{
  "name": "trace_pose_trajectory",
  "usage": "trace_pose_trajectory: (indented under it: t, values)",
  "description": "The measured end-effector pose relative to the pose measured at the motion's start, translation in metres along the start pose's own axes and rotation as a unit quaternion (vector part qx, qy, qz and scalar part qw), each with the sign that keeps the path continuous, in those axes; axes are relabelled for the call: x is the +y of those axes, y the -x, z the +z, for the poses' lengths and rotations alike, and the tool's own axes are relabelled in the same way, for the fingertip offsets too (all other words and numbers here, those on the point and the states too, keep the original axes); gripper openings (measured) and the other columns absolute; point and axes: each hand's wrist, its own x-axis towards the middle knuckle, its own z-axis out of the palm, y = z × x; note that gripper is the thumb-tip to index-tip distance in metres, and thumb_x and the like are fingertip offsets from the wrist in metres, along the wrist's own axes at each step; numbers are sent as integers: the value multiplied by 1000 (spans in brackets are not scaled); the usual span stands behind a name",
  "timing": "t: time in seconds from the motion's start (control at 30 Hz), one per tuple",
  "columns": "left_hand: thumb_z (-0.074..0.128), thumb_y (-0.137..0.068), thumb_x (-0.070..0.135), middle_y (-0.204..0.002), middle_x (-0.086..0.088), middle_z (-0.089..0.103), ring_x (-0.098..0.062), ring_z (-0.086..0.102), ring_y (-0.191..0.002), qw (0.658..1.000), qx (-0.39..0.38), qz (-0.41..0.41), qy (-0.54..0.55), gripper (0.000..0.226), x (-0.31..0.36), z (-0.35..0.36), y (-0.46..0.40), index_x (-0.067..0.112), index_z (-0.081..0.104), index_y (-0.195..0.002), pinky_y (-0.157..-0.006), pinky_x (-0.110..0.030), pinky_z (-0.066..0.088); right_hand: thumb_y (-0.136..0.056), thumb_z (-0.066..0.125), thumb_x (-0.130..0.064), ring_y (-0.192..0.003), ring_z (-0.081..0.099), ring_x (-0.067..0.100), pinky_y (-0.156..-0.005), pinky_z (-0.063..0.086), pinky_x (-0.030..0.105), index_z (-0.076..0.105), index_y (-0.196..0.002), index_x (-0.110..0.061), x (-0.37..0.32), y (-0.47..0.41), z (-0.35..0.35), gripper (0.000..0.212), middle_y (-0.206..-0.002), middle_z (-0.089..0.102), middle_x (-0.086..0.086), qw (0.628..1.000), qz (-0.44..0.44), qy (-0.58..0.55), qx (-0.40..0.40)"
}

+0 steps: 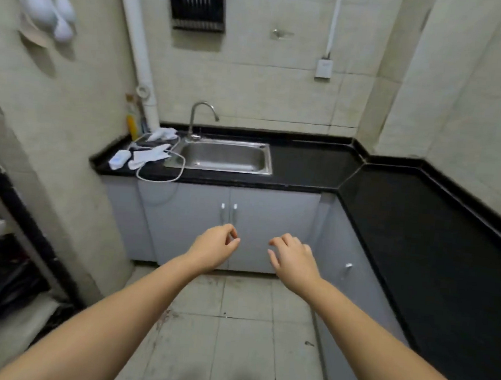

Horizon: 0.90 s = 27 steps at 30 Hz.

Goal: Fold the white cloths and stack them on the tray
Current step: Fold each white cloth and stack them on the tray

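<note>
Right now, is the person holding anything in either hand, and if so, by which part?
Nothing is held. The left hand and right hand hang empty in the air before the cabinet doors, fingers loosely curled. The white cloths lie untouched on the counter.

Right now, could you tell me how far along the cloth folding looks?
Nothing looks done: the white cloths lie loose beside the sink, on what may be a wire tray. Nothing is in hand; the left hand and right hand hover empty. All folding and stacking remains.
</note>
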Motion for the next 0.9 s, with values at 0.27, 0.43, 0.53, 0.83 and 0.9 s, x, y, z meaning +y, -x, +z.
trace_pose_trajectory:
  t: [0.27,0.43,0.53,0.83,0.9]
  values:
    - [51,-93,31,-98,-1,66,-21,60,-94,996,32,-88,-6,18,-88,-34,-138,17,60,-100,-85,-35,49,-100,35,-35,-121,46,23,-98,34,37,47,-132,-20,-18,-188,49,37,-129,50,3,994,-82,-1,-74]
    - [51,-93,28,-84,0,60,-24,60,-88,989,42,-144,16,17,-146,-52,-201,14,60,-99,-78,-34,47,-100,35,-33,-124,43,25,-101,32,39,47,-132,-18,-38,-295,72,37,-130,48,5,986,-129,0,-111]
    - [52,-93,26,-80,0,57,-24,59,-87,982,49,-180,24,17,-191,-67,-233,13,60,-100,-78,-34,46,-101,33,-35,-125,43,26,-100,32,39,46,-133,-19,-61,-353,95,38,-131,47,6,977,-161,7,-136]
    - [52,-89,13,-66,6,50,-20,53,-73,975,52,-200,75,7,-349,-127,-373,16,57,-87,-70,-28,42,-99,36,-31,-116,47,25,-94,37,39,51,-127,-19,-144,-541,183,33,-124,51,5,974,-169,-5,-154]
    - [51,-88,10,-65,5,50,-18,50,-72,974,43,-207,79,9,-382,-143,-405,16,56,-86,-72,-29,44,-99,37,-31,-116,49,25,-94,39,38,53,-125,-19,-165,-583,196,32,-123,53,5,973,-158,-12,-166]
